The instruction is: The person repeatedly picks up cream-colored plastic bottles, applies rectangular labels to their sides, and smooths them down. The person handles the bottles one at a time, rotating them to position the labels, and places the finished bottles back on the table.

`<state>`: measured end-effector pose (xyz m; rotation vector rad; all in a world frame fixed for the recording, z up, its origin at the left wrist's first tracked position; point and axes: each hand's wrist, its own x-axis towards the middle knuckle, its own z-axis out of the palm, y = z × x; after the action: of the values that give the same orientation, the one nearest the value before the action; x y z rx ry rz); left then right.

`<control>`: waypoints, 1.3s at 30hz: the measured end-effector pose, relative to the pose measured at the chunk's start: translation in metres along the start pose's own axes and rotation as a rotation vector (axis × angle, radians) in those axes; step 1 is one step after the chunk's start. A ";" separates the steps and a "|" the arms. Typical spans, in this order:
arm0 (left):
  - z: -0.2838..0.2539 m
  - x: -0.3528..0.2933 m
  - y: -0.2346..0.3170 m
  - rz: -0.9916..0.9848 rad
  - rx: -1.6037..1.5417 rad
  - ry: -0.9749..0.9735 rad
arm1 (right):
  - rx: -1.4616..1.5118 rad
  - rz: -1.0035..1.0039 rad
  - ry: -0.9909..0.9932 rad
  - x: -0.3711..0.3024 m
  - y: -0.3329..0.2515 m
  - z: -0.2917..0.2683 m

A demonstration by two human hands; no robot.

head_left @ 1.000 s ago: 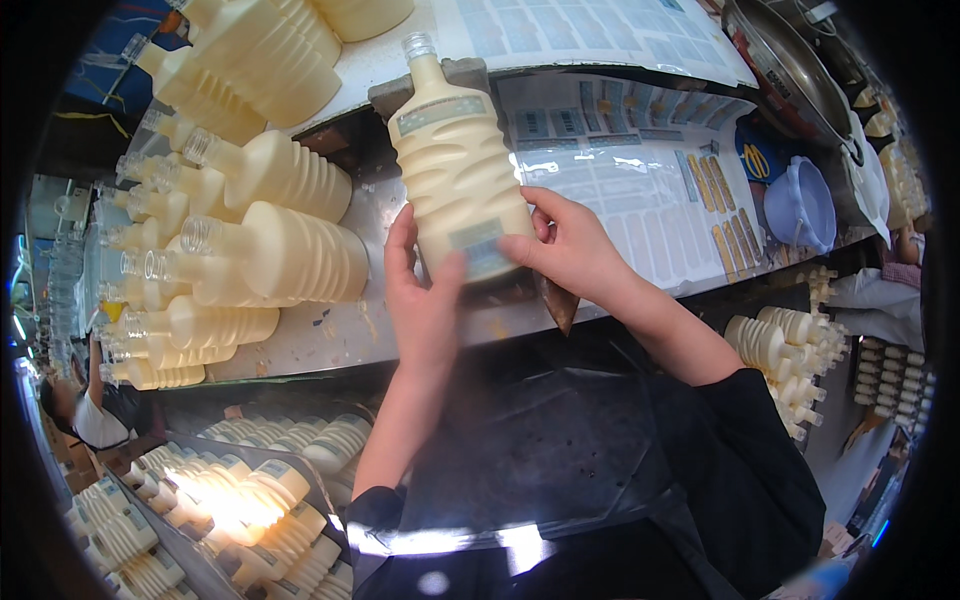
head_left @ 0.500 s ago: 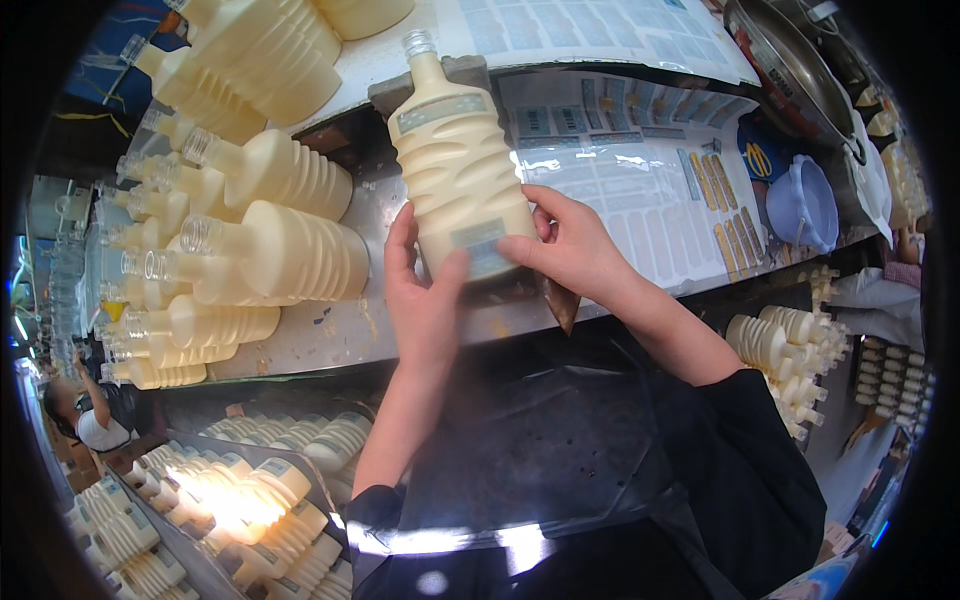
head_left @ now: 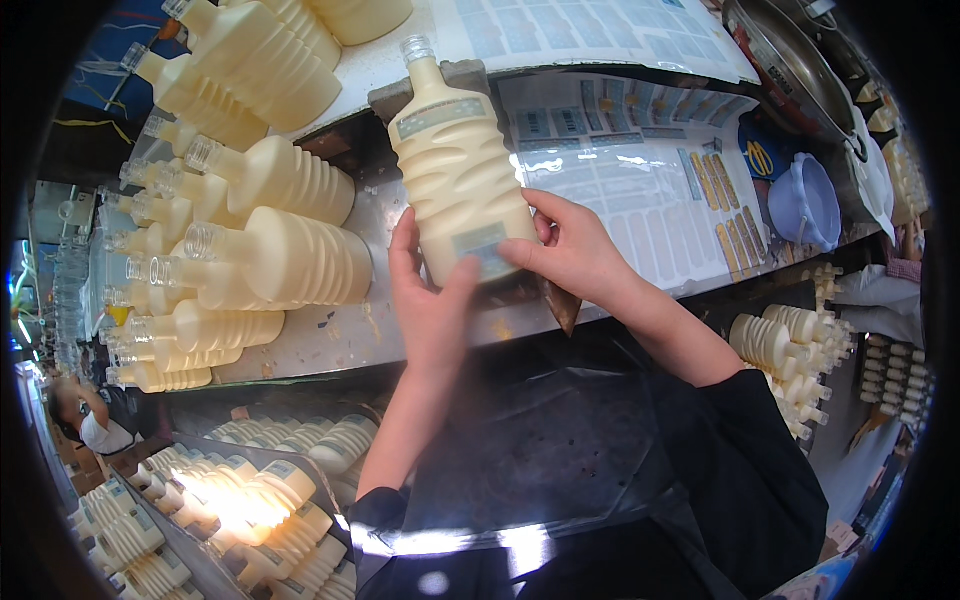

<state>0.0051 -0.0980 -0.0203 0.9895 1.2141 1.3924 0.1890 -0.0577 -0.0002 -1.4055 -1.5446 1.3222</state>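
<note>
A cream-coloured ribbed bottle (head_left: pixel 460 175) with a clear neck leans back against a grey block (head_left: pixel 466 74), neck pointing away from me. One bluish label (head_left: pixel 438 117) lies across its shoulder and another label (head_left: pixel 480 240) near its base. My left hand (head_left: pixel 432 300) curls round the lower left side, its thumb blurred over the base label. At the lower right side, my right hand (head_left: pixel 580 250) grips the bottle, thumb pressed by the label's right edge and fingers partly hidden behind the bottle. A brown pointed piece (head_left: pixel 562 306) sticks out beneath the right hand.
Label sheets (head_left: pixel 640 205) cover the bench to the right, beside a lilac bucket (head_left: pixel 805 205) and a metal pan (head_left: pixel 800 65). Several cream bottles (head_left: pixel 305 258) lie stacked at left; more fill crates (head_left: pixel 290 485) at lower left. Another person (head_left: pixel 100 425) is at far left.
My left hand has shifted slightly to the right, its thumb moving across the base label. My right hand and the bottle have hardly moved.
</note>
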 end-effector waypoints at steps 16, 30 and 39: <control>0.000 0.000 -0.003 0.018 0.009 0.002 | 0.021 0.018 -0.002 -0.001 -0.002 0.001; 0.004 0.001 -0.003 0.053 0.171 0.010 | 0.522 0.141 -0.071 0.010 -0.012 -0.039; -0.002 0.001 -0.009 0.146 0.383 0.027 | -0.438 -0.732 0.242 0.003 -0.038 -0.013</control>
<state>0.0042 -0.0970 -0.0297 1.3493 1.4879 1.3121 0.1887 -0.0484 0.0392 -1.0094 -1.9749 0.3790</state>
